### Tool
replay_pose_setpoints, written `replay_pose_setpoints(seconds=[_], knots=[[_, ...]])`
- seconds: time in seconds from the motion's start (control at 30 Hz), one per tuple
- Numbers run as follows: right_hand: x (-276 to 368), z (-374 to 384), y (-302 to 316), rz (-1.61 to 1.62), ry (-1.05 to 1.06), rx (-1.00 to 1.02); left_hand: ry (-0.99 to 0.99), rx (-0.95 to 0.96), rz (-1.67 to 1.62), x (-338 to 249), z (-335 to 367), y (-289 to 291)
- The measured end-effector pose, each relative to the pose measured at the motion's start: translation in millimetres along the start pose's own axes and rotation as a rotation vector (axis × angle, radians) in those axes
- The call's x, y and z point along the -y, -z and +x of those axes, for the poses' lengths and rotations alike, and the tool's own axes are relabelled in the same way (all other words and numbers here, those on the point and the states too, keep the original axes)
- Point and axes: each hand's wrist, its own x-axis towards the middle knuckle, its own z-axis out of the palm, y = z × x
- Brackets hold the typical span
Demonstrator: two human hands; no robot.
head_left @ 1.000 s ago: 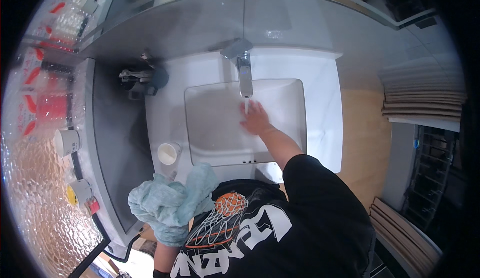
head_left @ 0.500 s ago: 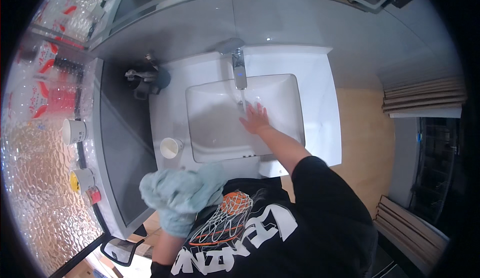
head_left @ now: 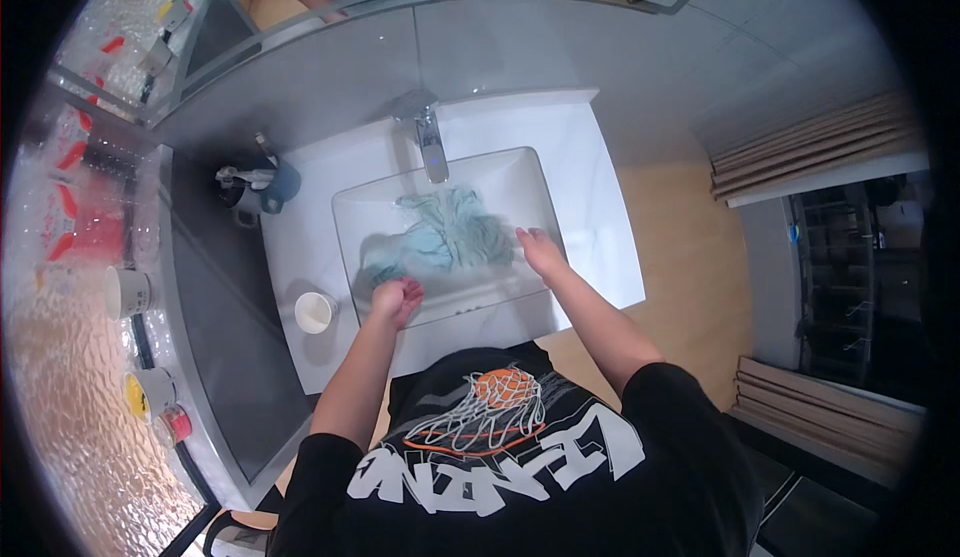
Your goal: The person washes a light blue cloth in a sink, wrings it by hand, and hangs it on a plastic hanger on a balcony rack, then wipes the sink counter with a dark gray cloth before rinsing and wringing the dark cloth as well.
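Note:
A pale blue-green cloth (head_left: 448,237) lies crumpled and spread in the white washbasin (head_left: 352,219), beneath the tap (head_left: 432,152). My left hand (head_left: 398,301) hovers by the basin's near left rim, beside the cloth's lower left end. Its fingers are loosely curled, and nothing shows in them. At the basin's right side, my right hand (head_left: 540,251) is close to the cloth's right end, with its fingers parted and nothing held. Whether water runs from the tap now cannot be made out.
On the counter's left stand a white paper cup (head_left: 315,313) and a dark blue-grey holder (head_left: 281,187) with toiletries. More cups, one a white cup (head_left: 127,293), line the grey ledge on the left. A mirror (head_left: 350,27) rises behind the counter.
The cloth has gone from my left hand and lap side into the basin. My left hand has come forward to the rim. My right hand has moved from under the tap to the basin's right.

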Motion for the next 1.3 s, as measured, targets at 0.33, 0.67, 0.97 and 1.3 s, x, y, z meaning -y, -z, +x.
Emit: replay_pose_setpoints(seconds=[0.33, 0.67, 0.97, 1.3], knots=[[-33.2, 6.8, -40.9, -0.581, 0.389, 0.288, -0.007, 0.045, 0.237, -13.2, -42.2, 0.2], [-59.8, 13.6, -44.7, -0.878, 0.390, 0.334, -0.420, 0.055, 1.462, -10.8, -58.9, 4.3], [-50.2, -30.3, -20.7, -0.894, 0.358, 0.115, -0.537, -0.051, 1.498, 14.2, -56.6, 20.3], [-63.5, -37.7, -21.2, -0.872, 0.346, 0.100, -0.539, -0.045, 1.662, 16.0, -79.7, 11.3]])
